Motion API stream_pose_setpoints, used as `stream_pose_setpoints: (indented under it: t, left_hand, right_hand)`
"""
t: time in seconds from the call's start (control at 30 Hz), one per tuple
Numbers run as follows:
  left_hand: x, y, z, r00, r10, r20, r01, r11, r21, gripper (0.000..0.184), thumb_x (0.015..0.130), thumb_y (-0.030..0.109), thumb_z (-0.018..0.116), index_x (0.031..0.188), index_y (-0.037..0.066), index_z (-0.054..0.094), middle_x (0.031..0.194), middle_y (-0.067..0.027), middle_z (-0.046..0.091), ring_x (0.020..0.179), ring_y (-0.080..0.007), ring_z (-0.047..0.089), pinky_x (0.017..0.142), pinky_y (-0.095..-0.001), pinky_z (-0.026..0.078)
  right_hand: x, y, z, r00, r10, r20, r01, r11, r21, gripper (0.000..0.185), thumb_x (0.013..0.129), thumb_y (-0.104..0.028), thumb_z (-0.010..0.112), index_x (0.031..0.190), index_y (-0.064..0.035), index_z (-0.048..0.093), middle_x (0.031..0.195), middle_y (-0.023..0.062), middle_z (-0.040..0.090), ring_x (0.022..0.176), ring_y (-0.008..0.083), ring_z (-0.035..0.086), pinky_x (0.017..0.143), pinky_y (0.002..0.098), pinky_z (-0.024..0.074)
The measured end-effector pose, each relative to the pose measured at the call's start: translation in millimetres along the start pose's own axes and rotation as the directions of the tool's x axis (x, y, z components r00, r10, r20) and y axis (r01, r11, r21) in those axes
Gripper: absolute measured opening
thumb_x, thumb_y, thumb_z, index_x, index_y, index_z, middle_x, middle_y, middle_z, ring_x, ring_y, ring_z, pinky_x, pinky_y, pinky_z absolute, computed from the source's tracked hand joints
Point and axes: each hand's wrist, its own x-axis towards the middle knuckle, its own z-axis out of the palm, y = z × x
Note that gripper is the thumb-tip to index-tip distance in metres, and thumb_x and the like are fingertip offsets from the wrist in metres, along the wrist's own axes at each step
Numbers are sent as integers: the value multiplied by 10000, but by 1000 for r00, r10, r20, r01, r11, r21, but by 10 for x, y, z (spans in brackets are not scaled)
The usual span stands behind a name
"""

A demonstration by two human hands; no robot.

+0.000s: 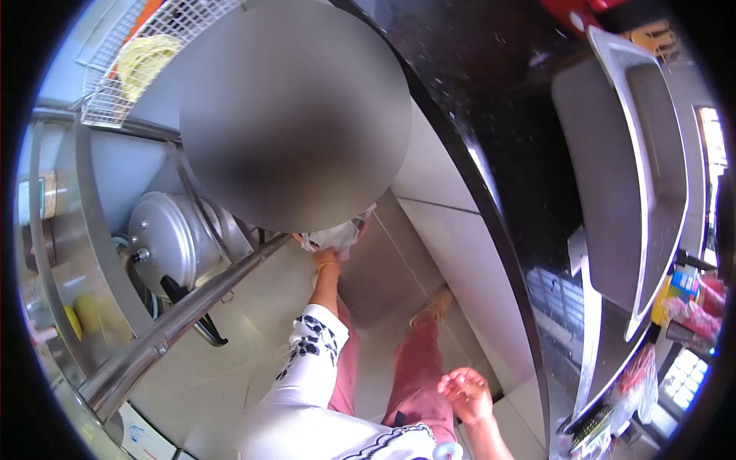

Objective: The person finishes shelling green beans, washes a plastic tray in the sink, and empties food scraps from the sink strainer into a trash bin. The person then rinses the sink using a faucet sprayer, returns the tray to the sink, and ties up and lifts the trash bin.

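My left hand [326, 257] reaches forward, its fingers closed at the edge of a crumpled whitish plastic bag [341, 236]. The upper part of the bag is hidden by a large grey blur, so its contents cannot be made out. My right hand [466, 392] hangs near my right leg with its fingers loosely curled and apart, holding nothing. Below both hands is the grey tiled floor [368, 268].
On the left, a metal rack [161, 345] holds a silver pressure cooker [165, 238] with a black handle. A wire basket [103, 115] is above it. On the right run a black counter [491, 92] and a steel sink [667, 153].
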Motion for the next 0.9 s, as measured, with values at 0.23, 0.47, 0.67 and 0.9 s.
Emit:
stream_pose_setpoints:
  t: [0.23, 0.47, 0.67, 0.9]
  left_hand:
    - [-664, -1438, -482, 932, -341, -123, 360, 909, 209, 488, 715, 63, 662, 1163, 17, 475, 1039, -98, 575, 815, -239, 600, 557, -375, 510]
    - [-1463, -2317, -473, 816, -504, 282, 465, 863, 195, 412, 799, 41, 564, 1197, 46, 455, 1116, -118, 551, 1015, -312, 556, 773, -482, 511]
    - [-1740, -2527, -338, 526, -692, 494, 766, 638, 77, 320, 747, 24, 556, 1059, 91, 564, 928, -83, 602, 831, -245, 590, 697, -425, 504]
    - [-2226, -1996, -371, 709, -468, 528, 238, 863, 446, 365, 748, 37, 569, 1108, 89, 536, 934, -77, 594, 810, -221, 591, 671, -383, 504]
  right_hand:
    - [-361, -426, 6, 994, -100, 31, 101, 995, -19, 160, 861, -115, 573, 937, 19, 615, 906, 168, 635, 838, 290, 602, 770, 387, 474]
    - [-1093, -1072, -54, 970, -144, 195, 171, 977, -128, 160, 858, -96, 574, 941, 38, 604, 945, 178, 612, 879, 272, 597, 803, 359, 458]
    - [-1589, -1908, -446, 869, -417, 267, 476, 853, -213, 126, 822, -86, 597, 839, 38, 598, 854, 179, 605, 819, 273, 599, 712, 375, 473]
    - [-1129, -3126, -2109, 793, -564, -228, 428, 784, -449, 108, 831, -107, 577, 870, -7, 578, 784, 95, 599, 730, 189, 603, 687, 297, 484]
